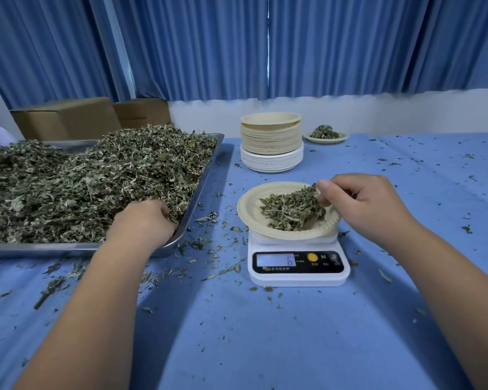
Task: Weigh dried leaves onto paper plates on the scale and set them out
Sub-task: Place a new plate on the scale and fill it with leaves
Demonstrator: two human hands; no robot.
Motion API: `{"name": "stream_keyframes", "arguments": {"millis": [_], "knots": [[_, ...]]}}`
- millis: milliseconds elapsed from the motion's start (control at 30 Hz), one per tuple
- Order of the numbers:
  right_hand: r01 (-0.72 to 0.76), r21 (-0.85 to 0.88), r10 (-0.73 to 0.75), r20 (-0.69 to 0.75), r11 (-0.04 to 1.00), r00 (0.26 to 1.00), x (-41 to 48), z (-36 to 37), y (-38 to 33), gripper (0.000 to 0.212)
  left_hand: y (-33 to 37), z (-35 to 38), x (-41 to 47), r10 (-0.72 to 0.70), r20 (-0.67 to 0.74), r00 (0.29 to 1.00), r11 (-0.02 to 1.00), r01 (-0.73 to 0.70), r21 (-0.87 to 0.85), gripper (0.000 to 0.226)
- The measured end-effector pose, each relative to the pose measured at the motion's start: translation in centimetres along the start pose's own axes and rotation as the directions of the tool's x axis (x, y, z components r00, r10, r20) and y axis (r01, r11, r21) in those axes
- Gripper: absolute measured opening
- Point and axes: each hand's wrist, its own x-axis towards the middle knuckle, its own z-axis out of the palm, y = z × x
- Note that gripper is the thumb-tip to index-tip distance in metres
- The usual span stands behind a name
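A person weighs dried leaves [96, 175] at a tabletop [237, 339] covered in blue cloth. The leaves fill a metal tray [68, 249] on the left in a loose grey-green heap. The left hand [144, 218] reaches into the tray's near right corner. Its fingers curl down into the heap with the tips buried, so it cannot be told whether they hold a handful. To the right of the tray, a cream paper plate [247, 209] sits on a small white scale [299, 277] whose display [276, 259] appears to read 6, beside a yellow button [312, 257]. A portion of leaves [290, 215] lies on the plate, toward its right side. The right hand [361, 204] hovers over the plate's far right edge, its thumb and fingers pinching a tuft at the top of that portion. Farther back, a stack of cream plates [271, 139] stands on a stack of white plates [271, 161]. Just to the right of them, a filled plate [343, 135] carries its own small mound of leaves [324, 131]. Leaf crumbs [203, 243] litter the cloth, thickest between tray and scale. Two cardboard boxes [68, 116] sit behind the tray, and pleated blue curtains [209, 46] hang across the back wall.
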Motion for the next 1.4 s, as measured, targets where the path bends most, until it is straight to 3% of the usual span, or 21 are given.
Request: {"name": "stream_keyframes", "arguments": {"millis": [267, 367, 533, 667, 1033, 1267, 1400], "knots": [[-0.088, 0.067, 0.091, -0.048, 0.994, 0.995, 0.1, -0.1, 0.2, 0.038, -0.3, -0.3, -0.1, -0.011, -0.053, 0.999, 0.988, 0.003, -0.158, 0.041], [-0.101, 0.061, 0.104, -0.057, 0.993, 0.993, 0.1, -0.3, 0.3, 0.039, -0.3, -0.3, -0.4, 0.008, -0.134, 0.991, 0.978, -0.036, -0.205, 0.041], [-0.12, 0.064, 0.125, -0.069, 0.991, 0.99, 0.1, -0.4, 0.4, 0.04, -0.3, -0.3, -0.3, 0.018, -0.303, 0.953, 0.957, -0.104, -0.271, 0.026], [-0.142, 0.077, 0.148, -0.072, 0.987, 0.986, 0.2, -0.4, 0.8, 0.04, -0.5, -0.5, -0.2, 0.017, -0.343, 0.939, 0.935, -0.137, -0.327, 0.017], [-0.156, 0.077, 0.162, -0.091, 0.985, 0.983, 0.3, -0.5, 1.3, 0.041, -0.6, -0.9, -0.5, -0.032, -0.432, 0.901, 0.881, -0.179, -0.439, 0.024], [-0.164, 0.061, 0.169, -0.077, 0.985, 0.983, 0.4, -0.6, 1.4, 0.042, 0.3, -1.5, -1.3, -0.01, -0.364, 0.931, 0.697, -0.255, -0.671, 0.03], [-0.15, 0.058, 0.155, -0.074, 0.987, 0.985, 0.5, -0.5, 1.2, 0.042, 2.6, -2.0, -2.0, 0.055, -0.39, 0.919, 0.606, -0.341, -0.719, 0.03]]}}
